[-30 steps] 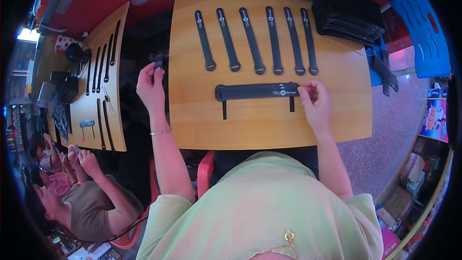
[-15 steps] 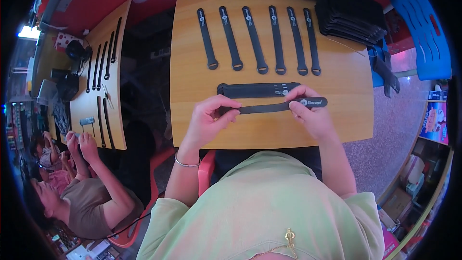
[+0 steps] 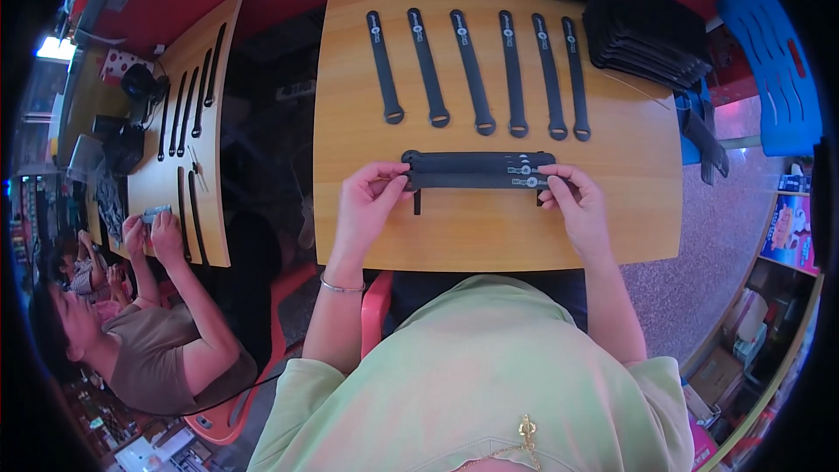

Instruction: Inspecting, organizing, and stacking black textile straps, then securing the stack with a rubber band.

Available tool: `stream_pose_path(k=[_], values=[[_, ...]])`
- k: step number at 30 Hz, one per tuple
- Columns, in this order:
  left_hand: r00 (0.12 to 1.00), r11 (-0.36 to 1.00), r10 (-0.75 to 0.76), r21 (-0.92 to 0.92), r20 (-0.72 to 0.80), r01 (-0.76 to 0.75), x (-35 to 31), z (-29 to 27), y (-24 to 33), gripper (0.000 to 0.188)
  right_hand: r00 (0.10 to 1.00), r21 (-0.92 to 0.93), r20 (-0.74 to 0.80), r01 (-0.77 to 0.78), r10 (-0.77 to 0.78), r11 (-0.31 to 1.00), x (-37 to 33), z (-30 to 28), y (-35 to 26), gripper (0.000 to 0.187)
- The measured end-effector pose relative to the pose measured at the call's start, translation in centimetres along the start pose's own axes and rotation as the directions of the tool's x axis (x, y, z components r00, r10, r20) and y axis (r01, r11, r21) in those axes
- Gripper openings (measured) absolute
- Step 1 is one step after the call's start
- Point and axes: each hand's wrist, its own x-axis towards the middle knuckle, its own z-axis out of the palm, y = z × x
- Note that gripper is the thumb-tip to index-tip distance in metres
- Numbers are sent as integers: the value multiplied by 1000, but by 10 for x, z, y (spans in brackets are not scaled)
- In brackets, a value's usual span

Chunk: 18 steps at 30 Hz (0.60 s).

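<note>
Drawn back from its slanted spot in front, the dark strap now runs level along the near edge of the flat black bundle, and the hands have spread wider to reach both its ends. Look at the grip: left hand pinching one tip between thumb and finger, right hand pinching the printed end. Whether the strap already rests on the bundle, I can't tell.

Here's the risk, as I judge it: if one hand lets go sooner than the other, that strap could land skewed. Push too hard from this side and the bundle might slide away across the worktop. Those two thin bands poking out towards the wearer, one by each hand, could get snagged or dragged by a careless finger. Beyond the hands, six loose straps lie safely clear.
</note>
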Motion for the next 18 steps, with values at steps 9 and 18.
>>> stream_pose_path(k=[9, 18], values=[[998, 992, 1, 130, -69, 8, 7, 0, -6, 7, 995, -158, -73, 62, -74, 986, 4, -6, 6, 13], [996, 986, 13, 168, -93, 3, 10, 1, -10, 7, 988, -242, -111, 81, -111, 967, 7, -3, 9, 14]])
